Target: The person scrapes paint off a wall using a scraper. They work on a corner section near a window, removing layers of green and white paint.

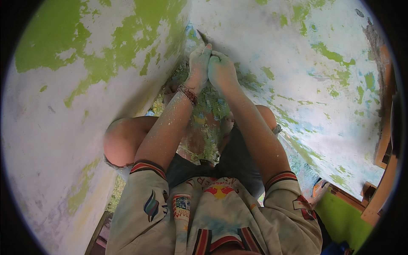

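Note:
My left hand, with a braided bracelet at the wrist, and my right hand are pressed together in front of me. Both are dusted with pale powder. A scraper juts out beyond the fingers, its dark pointed blade against the right wall close to the corner. My fingers hide its handle. Green paint survives in patches on that wall, with whitish plaster and traces of blue between them. Larger areas of green paint remain on the left wall.
Paint flakes litter the floor between my bent legs. My knees are spread close to both walls. A wooden frame edges the right wall, above a green panel at lower right.

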`<action>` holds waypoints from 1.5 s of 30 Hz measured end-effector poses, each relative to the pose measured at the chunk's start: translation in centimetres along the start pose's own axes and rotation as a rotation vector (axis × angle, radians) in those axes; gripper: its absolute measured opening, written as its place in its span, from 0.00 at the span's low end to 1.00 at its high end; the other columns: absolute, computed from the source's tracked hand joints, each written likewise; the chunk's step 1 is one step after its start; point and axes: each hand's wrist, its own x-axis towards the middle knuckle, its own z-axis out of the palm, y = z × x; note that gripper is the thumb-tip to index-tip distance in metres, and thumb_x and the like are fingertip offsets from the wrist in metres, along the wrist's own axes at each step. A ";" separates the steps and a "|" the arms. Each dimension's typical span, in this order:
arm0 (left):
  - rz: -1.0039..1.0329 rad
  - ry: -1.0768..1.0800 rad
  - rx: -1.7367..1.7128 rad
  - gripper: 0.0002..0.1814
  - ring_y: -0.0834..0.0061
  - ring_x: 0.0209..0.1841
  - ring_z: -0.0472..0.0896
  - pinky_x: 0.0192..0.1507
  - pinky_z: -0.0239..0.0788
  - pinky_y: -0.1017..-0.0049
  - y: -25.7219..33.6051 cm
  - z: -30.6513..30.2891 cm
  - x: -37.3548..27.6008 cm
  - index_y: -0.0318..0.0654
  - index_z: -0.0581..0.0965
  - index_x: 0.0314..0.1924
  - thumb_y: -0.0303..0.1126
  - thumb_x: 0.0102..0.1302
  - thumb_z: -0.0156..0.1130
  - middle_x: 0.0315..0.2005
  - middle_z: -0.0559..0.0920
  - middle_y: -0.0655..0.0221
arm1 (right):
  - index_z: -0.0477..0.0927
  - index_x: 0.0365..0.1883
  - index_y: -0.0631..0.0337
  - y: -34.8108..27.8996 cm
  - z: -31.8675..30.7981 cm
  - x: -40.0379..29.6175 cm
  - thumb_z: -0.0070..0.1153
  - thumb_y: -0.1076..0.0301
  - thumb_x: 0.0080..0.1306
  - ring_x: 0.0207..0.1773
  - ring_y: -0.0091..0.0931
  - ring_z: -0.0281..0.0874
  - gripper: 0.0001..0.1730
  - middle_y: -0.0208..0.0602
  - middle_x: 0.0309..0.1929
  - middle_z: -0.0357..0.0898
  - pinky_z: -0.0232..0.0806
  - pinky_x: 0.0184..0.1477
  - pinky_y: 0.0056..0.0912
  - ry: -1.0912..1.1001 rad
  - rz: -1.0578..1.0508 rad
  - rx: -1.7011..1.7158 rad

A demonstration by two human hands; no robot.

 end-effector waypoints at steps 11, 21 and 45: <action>-0.019 0.006 0.000 0.10 0.87 0.26 0.67 0.27 0.58 0.81 1.8 0.0 0.6 0.39 0.73 0.29 0.32 0.69 0.53 0.22 0.71 0.79 | 0.79 0.43 0.62 -0.6 0.2 0.4 0.37 0.57 0.65 0.52 0.51 0.73 0.22 0.55 0.48 0.77 0.66 0.54 0.45 -0.003 -0.030 0.046; -0.046 0.000 -0.092 0.11 0.87 0.25 0.64 0.26 0.57 0.80 1.3 -0.6 0.1 0.39 0.72 0.27 0.31 0.69 0.54 0.23 0.69 0.80 | 0.78 0.46 0.61 -0.3 0.8 0.0 0.37 0.57 0.65 0.52 0.51 0.73 0.23 0.57 0.46 0.77 0.65 0.55 0.46 -0.016 0.033 0.018; -0.076 0.016 -0.140 0.13 0.87 0.23 0.65 0.25 0.57 0.80 -0.2 -0.4 0.3 0.42 0.70 0.24 0.30 0.69 0.54 0.22 0.70 0.79 | 0.79 0.48 0.60 0.6 -0.1 -0.6 0.39 0.59 0.64 0.52 0.48 0.75 0.22 0.55 0.47 0.78 0.65 0.55 0.43 0.031 0.019 -0.029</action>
